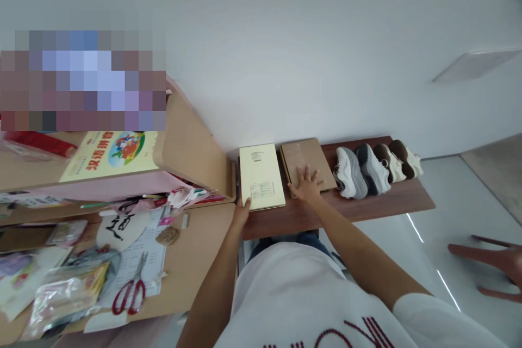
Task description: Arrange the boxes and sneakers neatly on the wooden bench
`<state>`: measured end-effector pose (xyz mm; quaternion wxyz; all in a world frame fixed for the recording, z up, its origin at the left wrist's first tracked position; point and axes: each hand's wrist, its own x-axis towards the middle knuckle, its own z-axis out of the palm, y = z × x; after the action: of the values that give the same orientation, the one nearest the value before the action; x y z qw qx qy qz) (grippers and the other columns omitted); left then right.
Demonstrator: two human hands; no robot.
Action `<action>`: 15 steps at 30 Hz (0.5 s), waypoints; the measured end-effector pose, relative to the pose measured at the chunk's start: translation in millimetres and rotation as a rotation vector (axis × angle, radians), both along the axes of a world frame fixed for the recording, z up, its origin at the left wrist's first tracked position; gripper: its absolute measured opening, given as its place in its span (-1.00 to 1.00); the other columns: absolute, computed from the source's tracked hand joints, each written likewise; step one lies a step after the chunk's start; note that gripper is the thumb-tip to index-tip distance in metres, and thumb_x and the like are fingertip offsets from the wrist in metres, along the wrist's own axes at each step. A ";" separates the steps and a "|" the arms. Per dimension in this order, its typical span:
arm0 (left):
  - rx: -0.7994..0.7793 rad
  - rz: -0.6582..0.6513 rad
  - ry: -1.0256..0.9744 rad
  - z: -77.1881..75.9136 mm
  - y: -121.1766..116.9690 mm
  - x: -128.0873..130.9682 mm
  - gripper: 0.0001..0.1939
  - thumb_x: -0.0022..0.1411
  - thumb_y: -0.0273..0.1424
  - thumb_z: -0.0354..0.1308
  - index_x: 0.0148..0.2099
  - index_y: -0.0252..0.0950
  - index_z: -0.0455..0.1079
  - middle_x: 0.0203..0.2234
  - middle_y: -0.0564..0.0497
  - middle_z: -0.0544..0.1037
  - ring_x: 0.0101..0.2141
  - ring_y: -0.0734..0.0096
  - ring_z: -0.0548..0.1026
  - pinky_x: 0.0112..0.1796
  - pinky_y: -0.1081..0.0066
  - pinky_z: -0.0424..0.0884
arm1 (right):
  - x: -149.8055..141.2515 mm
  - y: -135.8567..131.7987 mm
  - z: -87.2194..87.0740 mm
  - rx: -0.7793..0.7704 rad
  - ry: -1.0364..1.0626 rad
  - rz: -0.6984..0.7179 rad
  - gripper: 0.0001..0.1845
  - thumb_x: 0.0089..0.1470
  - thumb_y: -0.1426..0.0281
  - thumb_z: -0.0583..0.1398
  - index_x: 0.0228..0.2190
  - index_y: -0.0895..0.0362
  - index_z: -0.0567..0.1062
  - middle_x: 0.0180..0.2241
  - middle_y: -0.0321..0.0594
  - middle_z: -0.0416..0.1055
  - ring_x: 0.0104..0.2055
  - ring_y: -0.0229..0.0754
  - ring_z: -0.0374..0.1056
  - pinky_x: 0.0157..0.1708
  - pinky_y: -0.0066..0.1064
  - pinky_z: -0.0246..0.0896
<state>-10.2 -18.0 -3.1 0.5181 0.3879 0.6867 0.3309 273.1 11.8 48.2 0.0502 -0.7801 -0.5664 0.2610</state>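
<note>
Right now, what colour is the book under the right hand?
Tan brown: the book under the right hand, best in the head view.

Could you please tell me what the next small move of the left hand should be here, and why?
I would probably pinch the near corner of the cream folder with the left hand, since its fingers seem to touch that edge and the folder lies flat on the wooden shelf. The right hand rests on the brown cardboard folder, steadying it.

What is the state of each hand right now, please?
Left hand: at the edge of the cream book; grip cannot be told.
Right hand: open, fingers spread on the brown book.
</note>
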 end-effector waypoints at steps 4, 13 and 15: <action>-0.020 0.035 -0.017 0.8 -2.3 2.3 -0.42 0.19 -0.08 0.22 0.18 -0.24 0.34 -0.02 -0.16 0.56 0.05 0.18 0.49 0.06 0.21 0.36 | -11.4 -4.6 -4.7 0.016 -0.055 -0.077 -0.12 0.15 -0.09 0.02 0.36 -0.03 -0.11 0.42 -0.02 -0.43 0.38 0.44 -0.67 0.04 0.61 -0.44; -0.031 0.038 -0.021 8.8 -3.5 3.1 -0.40 0.17 -0.10 0.24 0.21 -0.20 0.32 0.00 -0.16 0.55 0.07 0.18 0.46 0.05 0.16 0.36 | -13.5 22.3 2.9 -0.042 -0.026 -0.182 -0.10 0.17 -0.11 -0.06 0.37 0.02 -0.21 0.41 0.09 -0.48 0.38 0.47 -0.58 0.01 0.63 -0.43; -0.018 0.046 -0.021 9.0 -2.9 3.6 -0.41 0.18 -0.11 0.23 0.20 -0.19 0.32 0.01 -0.15 0.55 0.08 0.18 0.46 0.07 0.16 0.34 | -11.6 24.1 4.8 -0.045 -0.019 -0.187 -0.07 0.15 -0.14 -0.05 0.37 0.03 -0.20 0.41 0.09 -0.49 0.38 0.47 -0.58 0.02 0.62 -0.44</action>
<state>-6.6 -20.9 5.9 0.5212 0.3639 0.6930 0.3403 261.4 35.9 53.0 0.0514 -0.8329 -0.4855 0.2606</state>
